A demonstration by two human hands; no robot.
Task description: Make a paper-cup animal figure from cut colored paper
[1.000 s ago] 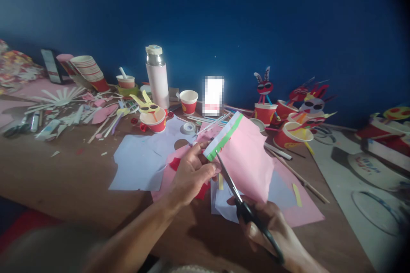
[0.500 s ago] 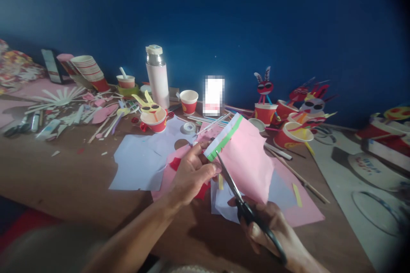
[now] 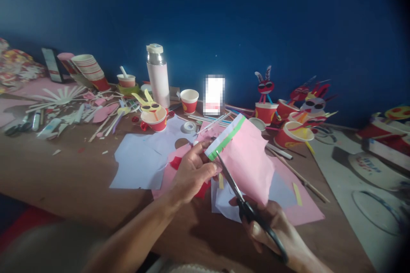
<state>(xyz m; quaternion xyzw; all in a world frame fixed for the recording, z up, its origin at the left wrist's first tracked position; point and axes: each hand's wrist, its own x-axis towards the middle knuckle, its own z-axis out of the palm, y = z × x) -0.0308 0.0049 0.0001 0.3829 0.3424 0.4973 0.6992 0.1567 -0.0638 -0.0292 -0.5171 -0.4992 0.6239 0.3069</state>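
My left hand (image 3: 192, 175) pinches the near left corner of a pink sheet of paper (image 3: 246, 153), which has a white and green band (image 3: 226, 138) along its upper left edge. Black-handled scissors (image 3: 241, 204) are gripped in my right hand (image 3: 272, 226). Their blade tips reach the green band, close to my left fingertips. Whether the blades are fully closed is hard to make out. Beneath the held sheet lie more pink and white papers (image 3: 137, 162) and some red scraps (image 3: 202, 190).
A tall flask (image 3: 158, 81), a paper cup (image 3: 188, 101) and a bright, blurred phone screen (image 3: 214, 94) stand near the wall. Cups with paper bunny figures (image 3: 266, 113) are at the right. Paper scraps and sticks (image 3: 77, 111) cover the left side. A tape roll (image 3: 189, 127) lies behind my hands.
Almost nothing differs. Both hands, the pink sheet and the scissors keep nearly the same place, and the whole view has shifted very slightly.
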